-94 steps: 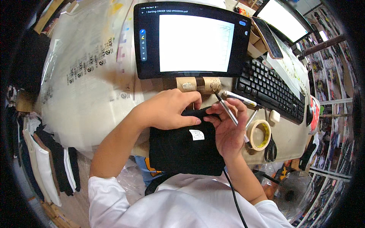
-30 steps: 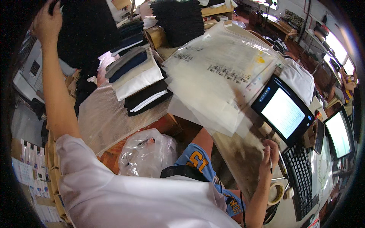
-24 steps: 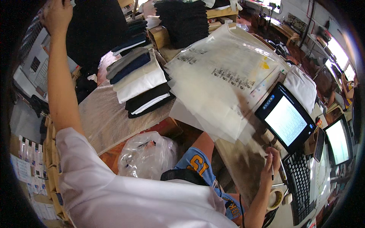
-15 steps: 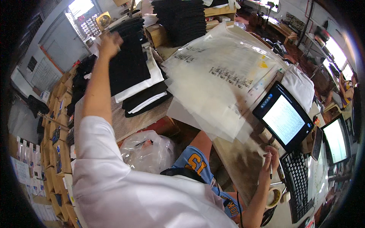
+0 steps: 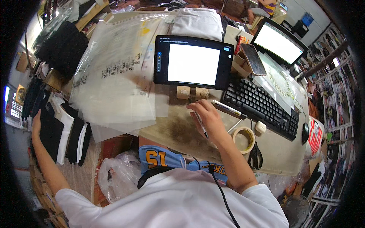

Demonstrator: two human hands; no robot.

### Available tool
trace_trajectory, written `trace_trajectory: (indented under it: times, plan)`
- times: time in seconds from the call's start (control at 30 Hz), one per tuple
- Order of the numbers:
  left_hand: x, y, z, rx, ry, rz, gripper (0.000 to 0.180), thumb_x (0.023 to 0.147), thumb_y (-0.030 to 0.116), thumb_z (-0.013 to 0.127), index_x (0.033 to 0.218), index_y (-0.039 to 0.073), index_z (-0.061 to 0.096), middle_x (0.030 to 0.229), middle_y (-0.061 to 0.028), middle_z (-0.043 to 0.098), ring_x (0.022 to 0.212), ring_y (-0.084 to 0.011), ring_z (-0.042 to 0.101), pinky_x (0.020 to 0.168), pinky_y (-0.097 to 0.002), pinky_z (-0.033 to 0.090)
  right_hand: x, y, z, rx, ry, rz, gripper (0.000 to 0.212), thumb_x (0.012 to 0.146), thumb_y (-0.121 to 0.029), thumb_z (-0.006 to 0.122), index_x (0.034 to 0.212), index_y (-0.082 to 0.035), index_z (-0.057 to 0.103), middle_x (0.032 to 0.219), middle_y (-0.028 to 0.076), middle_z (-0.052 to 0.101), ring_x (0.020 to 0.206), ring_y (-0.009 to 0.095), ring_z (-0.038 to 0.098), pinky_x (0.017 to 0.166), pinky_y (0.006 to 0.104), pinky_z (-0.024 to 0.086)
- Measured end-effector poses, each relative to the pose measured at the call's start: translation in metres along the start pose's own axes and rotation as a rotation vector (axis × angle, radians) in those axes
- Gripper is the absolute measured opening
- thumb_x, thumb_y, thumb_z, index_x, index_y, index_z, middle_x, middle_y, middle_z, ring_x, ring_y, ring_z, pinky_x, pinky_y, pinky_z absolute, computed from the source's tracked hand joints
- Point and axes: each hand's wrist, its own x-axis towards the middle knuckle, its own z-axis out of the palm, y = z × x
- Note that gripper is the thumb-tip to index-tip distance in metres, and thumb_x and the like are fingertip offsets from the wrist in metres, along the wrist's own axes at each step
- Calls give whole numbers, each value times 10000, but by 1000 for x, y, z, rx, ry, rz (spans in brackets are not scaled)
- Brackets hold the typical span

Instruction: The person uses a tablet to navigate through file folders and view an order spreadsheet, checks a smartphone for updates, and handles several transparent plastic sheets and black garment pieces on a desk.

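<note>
Out at the far left, my left hand (image 5: 36, 123) rests against the edge of a stack of folded black cloth (image 5: 51, 131). Its visible fingers look stretched out; some are hidden at the stack. White folded pieces (image 5: 65, 133) lie beside and between the black ones. My right hand (image 5: 207, 119) is closed round a slim white pen (image 5: 200, 124), its dark tip toward me. That hand is over the table just below a black tablet (image 5: 193, 62) with a bright white screen. The tablet leans on a brown cardboard roll (image 5: 183, 92).
Clear printed plastic bags (image 5: 114, 76) cover the table's left half. To the right are a black keyboard (image 5: 262, 104), a phone (image 5: 253, 59), a monitor (image 5: 279, 41), a tape roll (image 5: 243, 140) and black scissors (image 5: 255, 156). A clear plastic bag (image 5: 119, 174) sits below the table edge.
The view has swung to the right. My left hand, blurred over the far end of the black stack before, now lies at its edge. My right hand still holds the pen, now nearer the tablet.
</note>
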Motion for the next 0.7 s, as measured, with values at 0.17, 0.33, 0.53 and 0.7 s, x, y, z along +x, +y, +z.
trace_trajectory:
  times: [0.17,0.33,0.53,0.7]
  plan:
    - [-20,28,-28,274,150,27,649,1025,511,393,1262,-62,582,1284,-261,589,1228,-392,541,1074,-390,369,-31,-24,-46,-229,-131,152,234,793,-15,642,1026,-40,631,957,141,553,979,339,586,851,423,496]
    - [-82,259,17,488,732,624,377,1007,297,540,1246,19,629,1381,-183,543,1299,-346,488,1119,-433,347,-48,-15,-67,-376,-216,281,283,784,0,649,1066,-13,620,970,158,562,983,355,590,859,421,501]
    - [-155,525,187,-764,83,819,446,979,309,574,1333,37,565,1291,-115,617,1247,-223,533,1056,-365,400,11,13,-62,-349,191,136,406,844,-79,692,1236,-81,586,1199,197,553,1090,397,567,941,455,482]
    - [-155,608,280,-1412,-417,215,527,1027,472,433,1317,51,560,1142,-94,672,1000,-150,632,880,-308,477,77,52,-55,-442,415,192,517,954,-285,590,1424,-103,474,1470,306,352,1345,463,371,1123,500,325]
